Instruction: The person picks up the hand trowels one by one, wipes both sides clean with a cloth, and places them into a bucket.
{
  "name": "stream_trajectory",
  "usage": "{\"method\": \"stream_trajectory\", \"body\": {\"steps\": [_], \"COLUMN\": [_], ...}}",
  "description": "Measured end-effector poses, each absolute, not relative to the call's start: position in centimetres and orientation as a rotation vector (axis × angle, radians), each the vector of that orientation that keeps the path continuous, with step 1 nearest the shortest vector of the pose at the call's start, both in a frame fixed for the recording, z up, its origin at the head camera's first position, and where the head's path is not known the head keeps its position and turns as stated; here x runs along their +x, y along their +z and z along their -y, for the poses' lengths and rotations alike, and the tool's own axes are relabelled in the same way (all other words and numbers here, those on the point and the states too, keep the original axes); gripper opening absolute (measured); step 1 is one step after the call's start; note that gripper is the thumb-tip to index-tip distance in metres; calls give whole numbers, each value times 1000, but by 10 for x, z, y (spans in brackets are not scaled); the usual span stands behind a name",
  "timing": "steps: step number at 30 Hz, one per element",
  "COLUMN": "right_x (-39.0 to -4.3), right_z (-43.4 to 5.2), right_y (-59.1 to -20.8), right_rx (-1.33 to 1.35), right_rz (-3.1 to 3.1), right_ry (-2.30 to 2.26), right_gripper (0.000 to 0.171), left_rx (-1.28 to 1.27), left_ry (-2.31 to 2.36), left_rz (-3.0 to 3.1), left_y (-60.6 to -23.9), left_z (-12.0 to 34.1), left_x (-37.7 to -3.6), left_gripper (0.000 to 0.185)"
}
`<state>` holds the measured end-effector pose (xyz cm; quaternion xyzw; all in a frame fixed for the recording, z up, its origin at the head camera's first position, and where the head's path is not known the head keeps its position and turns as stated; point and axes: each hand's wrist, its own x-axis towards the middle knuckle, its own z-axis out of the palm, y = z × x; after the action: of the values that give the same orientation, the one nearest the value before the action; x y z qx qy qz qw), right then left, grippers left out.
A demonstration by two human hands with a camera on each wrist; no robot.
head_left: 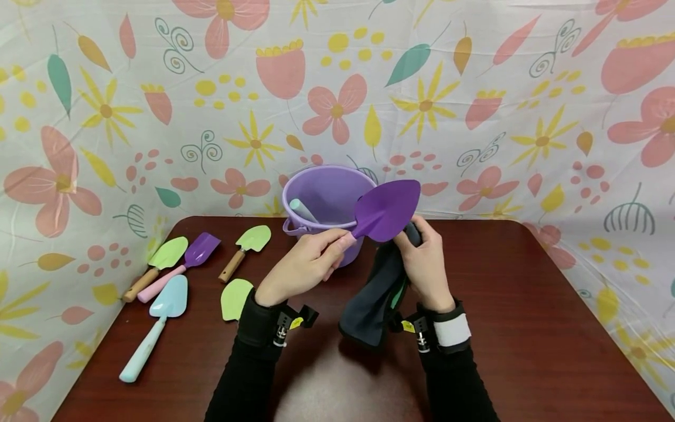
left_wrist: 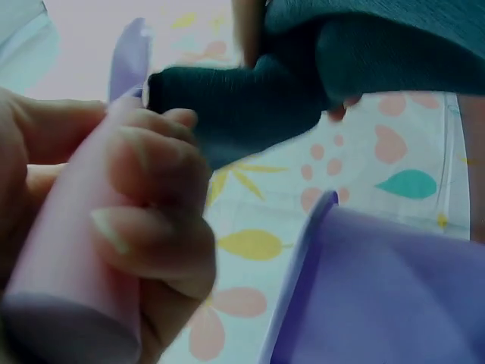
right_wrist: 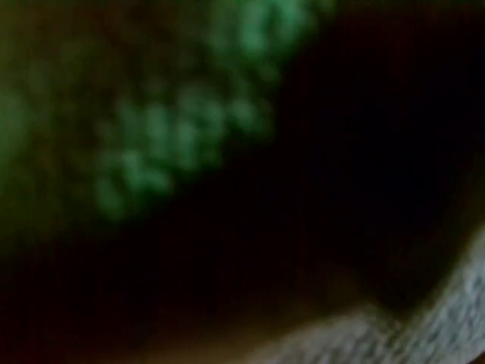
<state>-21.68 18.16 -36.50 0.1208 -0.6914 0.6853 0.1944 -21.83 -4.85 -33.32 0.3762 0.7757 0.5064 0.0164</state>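
My left hand (head_left: 303, 264) grips the pink handle (left_wrist: 76, 243) of a purple trowel (head_left: 392, 208), its pointed blade tilted up and to the right. My right hand (head_left: 428, 266) holds a bunched dark cloth (head_left: 371, 302) just under the blade, and the cloth's lower end hangs toward the table. Green shows along one edge of it. Blurred green fuzzy fabric (right_wrist: 182, 133) fills part of the dark right wrist view. Behind both hands stands a purple bucket (head_left: 329, 179), overlapped by the trowel in the head view.
In the bucket leans a pale blue handle (head_left: 302, 210). On the table's left lie two wooden-handled green trowels (head_left: 173, 251), a purple shovel (head_left: 202, 249) and a light blue trowel (head_left: 171, 296). A green blade (head_left: 235, 298) is partly hidden by the left wrist. Patterned fabric surrounds the table.
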Motion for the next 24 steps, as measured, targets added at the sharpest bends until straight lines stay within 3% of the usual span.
{"method": "stream_trajectory", "body": {"steps": [9,15,20,24], "right_x": [-211,-206,-205,-206], "right_z": [-172,-175,-181,-186], "right_y": [-360,-361,-359,-356], "right_rx": [442,379,473,534], "right_rz": [1919,1717,1467,1347], "right_ry": [2010,2370,2678,2778], "right_gripper": [15,19,11,15], "left_rx": [1227,1174,1146,1117], "left_ry": [1561,1493,1467,1444], "left_rz": [-2367,-2348,-2349,-2330], "left_y": [-338,-341,-346,-348], "left_z": [45,44,44,45], "left_x": [-221,-222,-225,-227], "left_gripper": [25,27,29,27]}}
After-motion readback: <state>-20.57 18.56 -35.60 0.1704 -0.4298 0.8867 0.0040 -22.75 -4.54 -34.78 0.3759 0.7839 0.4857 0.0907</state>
